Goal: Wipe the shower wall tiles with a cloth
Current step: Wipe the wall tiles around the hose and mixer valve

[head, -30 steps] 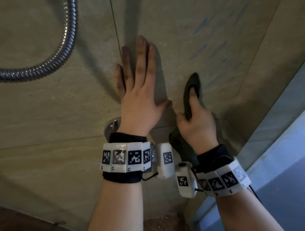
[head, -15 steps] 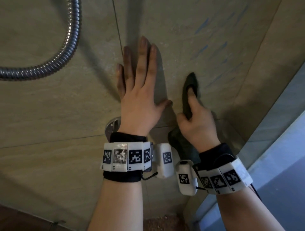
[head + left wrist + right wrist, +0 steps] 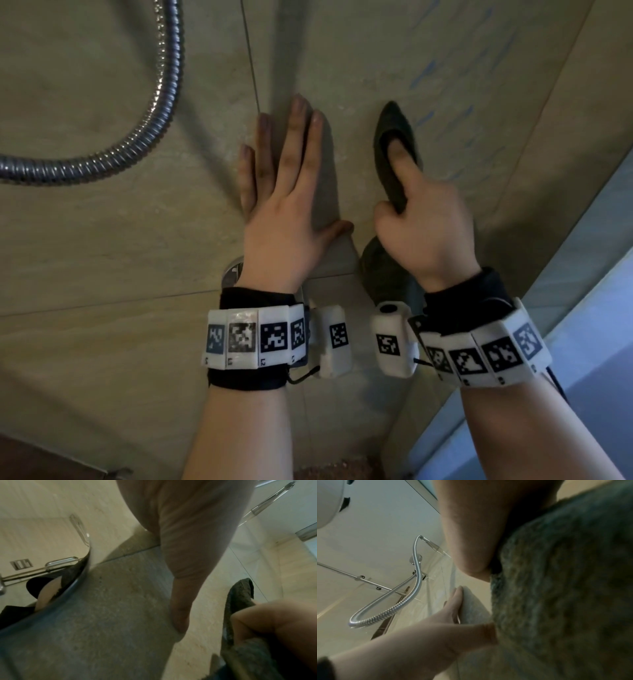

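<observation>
Beige tiles (image 3: pixel 428 51); dark fuzzy cloth (image 3: pixel 394 137) pressed flat

Two bare hands, left (image 3: pixel 287 209) and right (image 3: pixel 424 233), one dark grey terry cloth (image 3: pixel 394 150), one ribbed chrome shower hose (image 3: pixel 161 113), two white marker-tagged wristbands (image 3: pixel 253 337) (image 3: pixel 479 349), one round chrome wall fitting (image 3: pixel 233 274)

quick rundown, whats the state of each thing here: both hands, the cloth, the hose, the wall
left hand: open, fingers straight, flat against the tile
right hand: grips the cloth, index finger stretched along it
cloth: dark, bunched, pressed to the wall under the right hand
shower hose: metal, hanging in a loop, untouched, left of the hands
wall tiles: beige; faint blue streaks at upper right
</observation>
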Action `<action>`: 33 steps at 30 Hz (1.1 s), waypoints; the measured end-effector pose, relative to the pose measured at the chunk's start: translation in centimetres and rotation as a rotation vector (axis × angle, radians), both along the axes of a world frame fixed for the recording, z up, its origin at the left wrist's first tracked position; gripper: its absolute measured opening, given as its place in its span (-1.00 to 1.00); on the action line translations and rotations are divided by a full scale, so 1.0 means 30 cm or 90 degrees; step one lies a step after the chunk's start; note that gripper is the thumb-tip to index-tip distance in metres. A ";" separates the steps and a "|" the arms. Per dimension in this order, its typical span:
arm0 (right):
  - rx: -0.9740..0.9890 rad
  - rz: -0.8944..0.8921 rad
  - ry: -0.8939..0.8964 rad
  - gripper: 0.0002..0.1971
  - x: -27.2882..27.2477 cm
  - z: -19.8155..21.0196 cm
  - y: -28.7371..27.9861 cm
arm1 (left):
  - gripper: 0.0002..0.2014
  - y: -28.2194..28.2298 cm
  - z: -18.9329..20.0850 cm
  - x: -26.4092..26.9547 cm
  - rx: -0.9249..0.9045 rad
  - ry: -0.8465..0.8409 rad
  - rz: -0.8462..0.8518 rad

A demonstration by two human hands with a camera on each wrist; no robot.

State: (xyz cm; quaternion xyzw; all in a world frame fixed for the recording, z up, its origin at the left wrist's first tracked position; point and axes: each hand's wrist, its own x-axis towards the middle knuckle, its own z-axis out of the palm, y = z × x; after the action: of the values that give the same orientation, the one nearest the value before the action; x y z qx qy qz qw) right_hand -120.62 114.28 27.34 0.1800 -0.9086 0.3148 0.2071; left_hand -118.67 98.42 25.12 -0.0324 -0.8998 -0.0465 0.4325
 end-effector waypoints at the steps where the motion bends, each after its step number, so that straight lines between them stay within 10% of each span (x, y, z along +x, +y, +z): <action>1: 0.004 -0.002 -0.002 -0.26 0.005 -0.009 -0.007 | 0.20 0.002 -0.001 -0.001 0.002 0.001 -0.003; 33: -0.027 -0.054 -0.050 -0.21 0.018 -0.069 0.005 | 0.21 0.026 0.002 -0.019 0.025 0.006 -0.018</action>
State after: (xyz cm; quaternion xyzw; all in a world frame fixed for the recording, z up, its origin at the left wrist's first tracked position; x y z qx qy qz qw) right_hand -120.09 114.43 25.26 0.1242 -0.9159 0.3321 0.1881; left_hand -119.24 99.20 25.18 -0.0371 -0.8960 -0.0701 0.4369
